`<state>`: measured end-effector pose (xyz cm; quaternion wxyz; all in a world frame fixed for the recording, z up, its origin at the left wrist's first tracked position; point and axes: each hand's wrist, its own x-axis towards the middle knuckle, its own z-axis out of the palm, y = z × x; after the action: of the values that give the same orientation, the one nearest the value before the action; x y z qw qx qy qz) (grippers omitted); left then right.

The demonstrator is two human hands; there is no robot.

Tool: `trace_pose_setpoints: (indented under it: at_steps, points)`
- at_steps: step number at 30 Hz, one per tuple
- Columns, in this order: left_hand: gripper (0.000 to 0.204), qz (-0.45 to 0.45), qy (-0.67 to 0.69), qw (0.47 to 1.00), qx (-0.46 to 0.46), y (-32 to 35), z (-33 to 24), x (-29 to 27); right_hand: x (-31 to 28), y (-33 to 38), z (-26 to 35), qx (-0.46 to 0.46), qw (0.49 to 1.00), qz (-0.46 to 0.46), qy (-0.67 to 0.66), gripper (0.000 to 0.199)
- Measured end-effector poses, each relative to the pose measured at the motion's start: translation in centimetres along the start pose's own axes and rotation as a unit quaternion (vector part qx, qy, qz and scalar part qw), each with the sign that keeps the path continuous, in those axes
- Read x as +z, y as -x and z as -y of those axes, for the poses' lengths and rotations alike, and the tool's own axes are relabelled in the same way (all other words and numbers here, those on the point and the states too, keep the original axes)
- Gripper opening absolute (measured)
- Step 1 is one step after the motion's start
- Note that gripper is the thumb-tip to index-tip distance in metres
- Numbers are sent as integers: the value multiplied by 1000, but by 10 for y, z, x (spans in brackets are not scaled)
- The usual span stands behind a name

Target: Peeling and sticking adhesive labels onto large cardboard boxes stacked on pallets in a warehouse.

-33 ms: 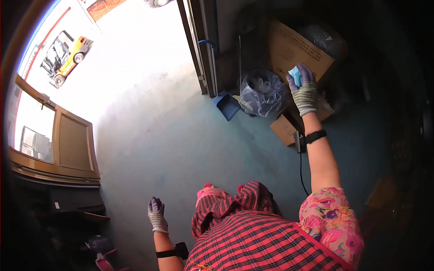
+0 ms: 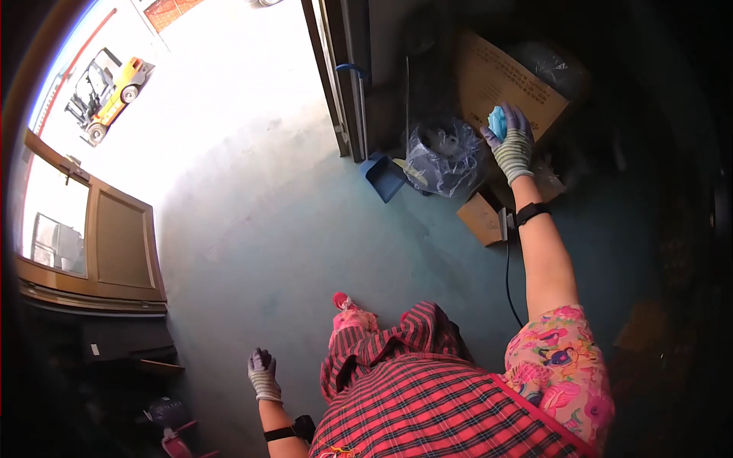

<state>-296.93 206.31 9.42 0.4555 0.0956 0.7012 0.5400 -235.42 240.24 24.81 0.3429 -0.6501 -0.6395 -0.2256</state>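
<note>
My right hand [image 2: 510, 145], in a striped glove with grey-purple fingers, is stretched out ahead on the right. It grips a crumpled light-blue piece [image 2: 498, 122] between thumb and fingers; whether it is cloth or film I cannot make out. Behind the hand in the view stands a large cardboard box [image 2: 504, 80] with clear plastic at its top. My left hand [image 2: 263, 374], gloved alike, hangs low on the left over the floor. Its fingers are loosely bent and slightly apart, and nothing shows in them.
A bin lined with clear plastic [image 2: 445, 160] and a blue long-handled dustpan [image 2: 383, 177] stand by the door frame. A smaller carton [image 2: 482, 217] sits near my right forearm. The wooden door [image 2: 122, 237] is open at left; a yellow forklift [image 2: 111, 95] is outside.
A red shoe now shows further out below my apron. My left hand is slightly lower. The blue piece remains in my right hand, turned a little.
</note>
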Motion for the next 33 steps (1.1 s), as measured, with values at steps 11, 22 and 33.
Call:
trace_pose_setpoints:
  at_steps: [11, 22, 33]
  points:
    - [45, -253, -55, 906, -334, -168, 87, -220, 227, 69, 86, 370, 828, 356, -226, 32]
    - [26, -132, -216, 943, 217, -459, -331, -38, 443, -193, 381, 152, 831, 367, -389, 28]
    - [43, -214, -393, 862, -238, -510, -235, -110, 679, -421, 535, 13, 834, 326, -445, 26]
